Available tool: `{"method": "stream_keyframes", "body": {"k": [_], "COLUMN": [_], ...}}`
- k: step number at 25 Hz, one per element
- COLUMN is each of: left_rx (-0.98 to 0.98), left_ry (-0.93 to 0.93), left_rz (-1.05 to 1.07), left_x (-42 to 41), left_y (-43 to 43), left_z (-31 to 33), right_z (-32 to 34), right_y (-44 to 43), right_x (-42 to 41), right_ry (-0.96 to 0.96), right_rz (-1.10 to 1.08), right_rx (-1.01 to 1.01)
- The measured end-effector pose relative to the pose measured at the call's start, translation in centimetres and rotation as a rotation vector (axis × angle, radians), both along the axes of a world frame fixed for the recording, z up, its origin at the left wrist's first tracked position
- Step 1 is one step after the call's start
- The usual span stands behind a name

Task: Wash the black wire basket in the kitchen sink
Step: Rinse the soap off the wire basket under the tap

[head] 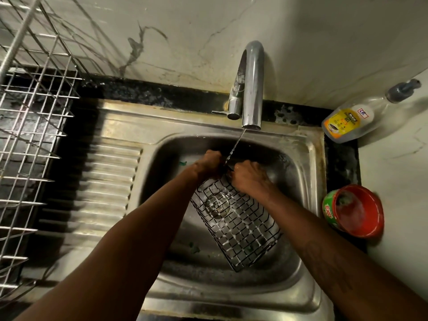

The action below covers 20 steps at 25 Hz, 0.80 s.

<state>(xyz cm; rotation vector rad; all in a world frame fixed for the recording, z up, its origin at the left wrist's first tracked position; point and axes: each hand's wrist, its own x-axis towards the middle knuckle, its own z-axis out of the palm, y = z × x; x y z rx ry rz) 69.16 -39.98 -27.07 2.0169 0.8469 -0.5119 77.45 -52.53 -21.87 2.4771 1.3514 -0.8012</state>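
The black wire basket (238, 223) hangs tilted inside the steel sink (308, 158), its far end raised under the tap. My left hand (209, 164) grips the basket's upper rim on the left. My right hand (249, 177) grips the same rim just to the right. A thin stream of water runs from the chrome tap (252, 89) and lands between the two hands on the basket's top edge. Soap suds cling to the wires. The drain shows through the mesh.
A ribbed draining board (97, 186) lies left of the bowl, with a steel wire dish rack (30, 126) beyond it. On the right counter stand a dish gel bottle (349, 121) and a red and green tub (354, 210) of dish soap.
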Motion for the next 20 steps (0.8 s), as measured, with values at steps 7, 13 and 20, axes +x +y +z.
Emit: {"method": "stream_keyframes", "body": {"k": [7, 13, 20], "left_rx": [0.144, 0.067, 0.106], "left_ry": [0.042, 0.044, -0.019], "left_rz": [-0.147, -0.116, 0.026], "left_x": [-1.7, -2.3, 0.2], "left_y": [0.2, -0.1, -0.6], "left_z": [-0.7, -1.1, -0.1], "right_z": [-1.8, -1.8, -1.5], "right_y": [-0.7, -0.9, -0.2], "right_x": [0.2, 0.4, 0.7], "right_ry": [0.129, 0.167, 0.174], "right_rz": [-0.180, -0.215, -0.252], "right_rx": [-0.007, 0.062, 0.137]}}
